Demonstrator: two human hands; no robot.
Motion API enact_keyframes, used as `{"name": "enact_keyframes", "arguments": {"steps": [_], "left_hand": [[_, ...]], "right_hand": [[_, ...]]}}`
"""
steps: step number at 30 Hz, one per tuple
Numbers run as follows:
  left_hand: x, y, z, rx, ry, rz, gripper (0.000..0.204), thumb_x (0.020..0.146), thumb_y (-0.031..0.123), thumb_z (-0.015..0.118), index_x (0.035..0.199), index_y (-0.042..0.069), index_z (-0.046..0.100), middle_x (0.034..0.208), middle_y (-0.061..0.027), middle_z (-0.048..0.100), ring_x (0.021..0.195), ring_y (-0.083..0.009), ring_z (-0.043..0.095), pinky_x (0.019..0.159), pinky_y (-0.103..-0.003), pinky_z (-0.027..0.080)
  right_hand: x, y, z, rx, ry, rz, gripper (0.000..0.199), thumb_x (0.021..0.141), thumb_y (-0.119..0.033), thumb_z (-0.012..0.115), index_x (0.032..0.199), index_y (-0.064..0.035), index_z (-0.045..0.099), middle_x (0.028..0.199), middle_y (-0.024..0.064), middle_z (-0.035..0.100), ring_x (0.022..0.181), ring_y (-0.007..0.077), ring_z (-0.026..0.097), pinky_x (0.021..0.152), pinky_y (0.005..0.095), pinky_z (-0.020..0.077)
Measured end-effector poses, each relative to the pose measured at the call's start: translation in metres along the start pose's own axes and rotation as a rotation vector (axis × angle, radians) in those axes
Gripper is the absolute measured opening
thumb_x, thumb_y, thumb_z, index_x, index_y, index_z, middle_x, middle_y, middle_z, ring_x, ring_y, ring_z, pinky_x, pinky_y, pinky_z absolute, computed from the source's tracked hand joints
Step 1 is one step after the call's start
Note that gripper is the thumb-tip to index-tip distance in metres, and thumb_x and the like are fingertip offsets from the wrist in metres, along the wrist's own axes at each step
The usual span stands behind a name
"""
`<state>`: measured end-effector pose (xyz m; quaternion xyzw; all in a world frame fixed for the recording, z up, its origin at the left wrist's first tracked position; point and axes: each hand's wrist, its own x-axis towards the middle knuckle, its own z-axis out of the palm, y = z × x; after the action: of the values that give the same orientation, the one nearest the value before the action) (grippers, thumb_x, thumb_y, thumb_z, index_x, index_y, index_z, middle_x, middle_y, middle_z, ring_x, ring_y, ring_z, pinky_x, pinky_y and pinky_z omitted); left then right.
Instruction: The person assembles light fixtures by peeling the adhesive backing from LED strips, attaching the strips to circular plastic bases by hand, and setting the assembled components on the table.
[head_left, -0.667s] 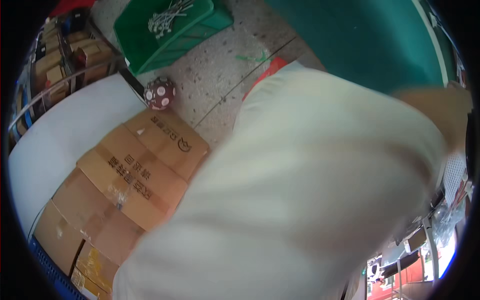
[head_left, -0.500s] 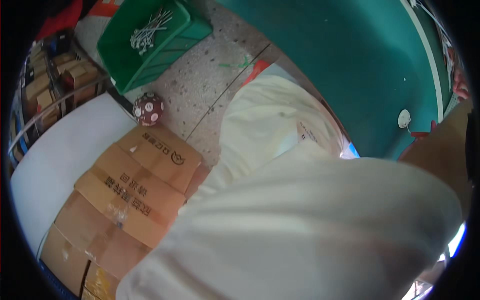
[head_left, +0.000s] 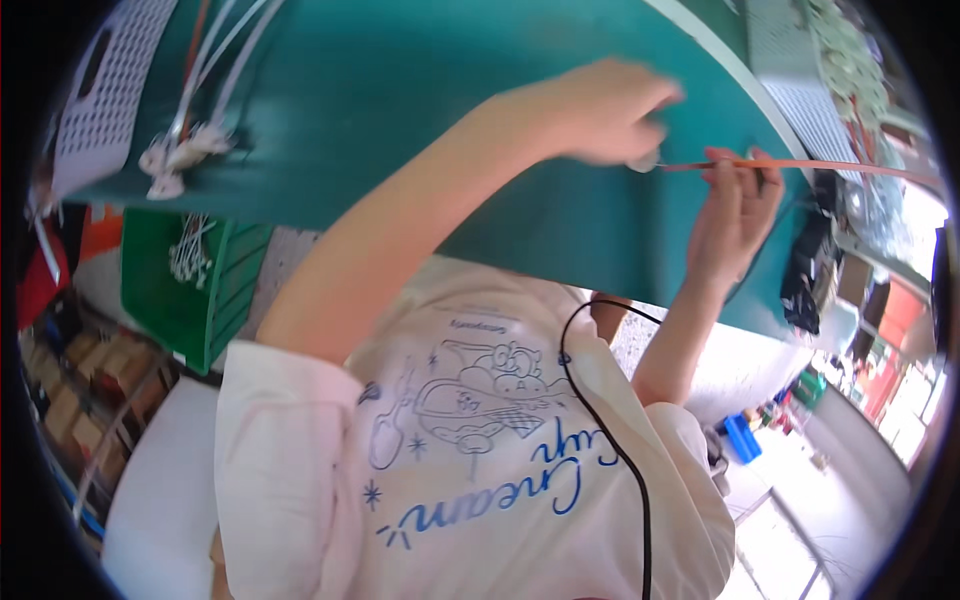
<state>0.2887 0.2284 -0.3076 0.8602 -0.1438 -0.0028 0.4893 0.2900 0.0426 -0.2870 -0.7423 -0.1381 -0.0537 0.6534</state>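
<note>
My left hand (head_left: 615, 115) is over the green tabletop (head_left: 400, 90), smeared by motion, with its fingers bent. A small whitish round piece (head_left: 643, 161) shows just below its fingers; whether they grip it is unclear. To the right, the fingers of my right hand (head_left: 738, 205) are closed on a thin orange-red strip (head_left: 830, 166). One end of this strip points toward the whitish piece, while the other runs off to the right.
White parts with long pale strips (head_left: 185, 155) lie at the table's left, by a white perforated basket (head_left: 108, 100). Below the edge stands a green bin (head_left: 240, 285) holding similar parts. A black cable (head_left: 630, 460) crosses my shirt. A blue box (head_left: 742, 438) is on the floor.
The view has swung from the floor and cardboard to the tabletop. Both my hands now show over the table, with the orange-red strip in the right one.
</note>
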Motion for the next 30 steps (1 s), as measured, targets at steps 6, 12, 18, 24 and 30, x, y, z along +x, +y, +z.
{"name": "enact_keyframes", "arguments": {"steps": [6,12,18,24,30], "left_hand": [[-0.025,-0.01,0.036,0.234,0.178,0.228,0.039,0.069,0.013,0.067,0.107,0.008,0.06,0.102,-0.0074,0.058,0.1,-0.0231,0.052,0.088,-0.037,0.037],[-0.032,-0.005,0.033,0.254,0.195,0.194,0.042,0.069,0.021,0.071,0.108,0.012,0.059,0.084,-0.0034,0.052,0.083,-0.0194,0.052,0.085,-0.036,0.036],[-0.031,-0.003,0.028,0.213,0.086,0.157,0.033,0.066,0.024,0.074,0.092,0.01,0.058,0.074,-0.0009,0.053,0.075,-0.018,0.051,0.081,-0.034,0.036],[-0.032,-0.001,0.034,0.339,0.129,0.114,0.032,0.065,0.024,0.075,0.085,0.009,0.056,0.078,-0.0012,0.055,0.075,-0.018,0.051,0.075,-0.033,0.036],[-0.034,-0.003,0.038,0.332,0.251,0.192,0.031,0.065,0.026,0.075,0.089,0.014,0.061,0.081,0.0007,0.052,0.078,-0.0163,0.051,0.074,-0.031,0.036]], "right_hand": [[-0.011,0.012,-0.009,-0.018,0.005,0.079,0.027,0.087,0.0,0.054,0.113,0.0026,0.046,0.091,0.0098,0.06,0.081,0.0111,0.054,0.072,0.0229,0.0431],[-0.025,0.017,-0.013,-0.075,-0.03,0.27,0.017,0.09,-0.01,0.054,0.101,0.0039,0.055,0.09,0.009,0.06,0.077,0.0167,0.063,0.072,0.0265,0.0516],[-0.019,-0.001,-0.016,0.028,-0.057,0.262,0.015,0.089,-0.008,0.055,0.096,0.0054,0.053,0.09,0.0145,0.062,0.078,0.0185,0.064,0.073,0.0282,0.0534],[-0.018,-0.014,-0.006,-0.129,-0.035,0.264,0.013,0.083,0.001,0.06,0.091,0.0042,0.05,0.087,0.0138,0.063,0.077,0.0161,0.064,0.071,0.0244,0.0533],[-0.013,-0.015,-0.008,-0.196,-0.112,0.257,0.014,0.084,0.001,0.06,0.093,0.0041,0.05,0.089,0.0154,0.064,0.078,0.0151,0.064,0.071,0.0233,0.0528]]}}
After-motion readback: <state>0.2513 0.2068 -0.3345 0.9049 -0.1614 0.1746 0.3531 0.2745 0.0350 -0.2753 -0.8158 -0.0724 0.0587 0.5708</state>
